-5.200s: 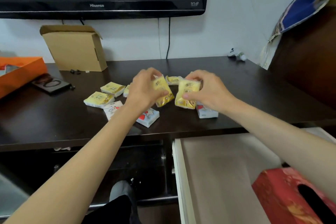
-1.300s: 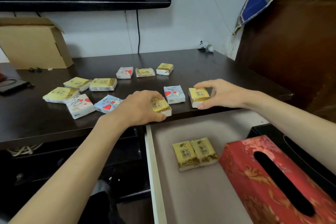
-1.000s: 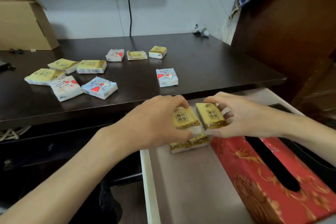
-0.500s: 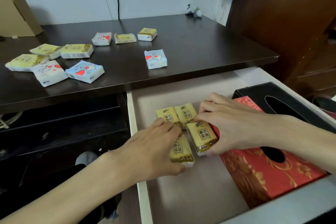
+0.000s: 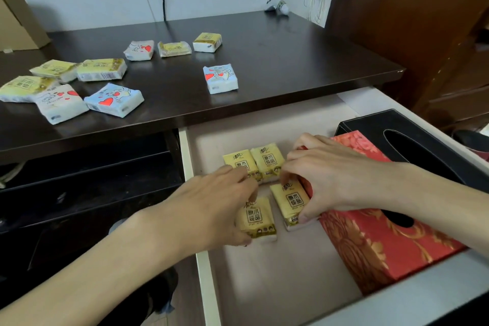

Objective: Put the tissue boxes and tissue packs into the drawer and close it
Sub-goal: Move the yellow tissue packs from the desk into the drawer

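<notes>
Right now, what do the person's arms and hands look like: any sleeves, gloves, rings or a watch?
Both arms are bare to the edge of the frame, with no sleeves in view. The left hand and the right hand wear no gloves. No rings, watch or wristband show on either wrist. No markings or cables are visible on them.

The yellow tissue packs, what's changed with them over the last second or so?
Both hands carried one yellow pack each from the tabletop edge down into the drawer. The left hand holds its pack; the right hand holds its pack, beside two already there. Tabletop packs and the red tissue box stayed.
</notes>
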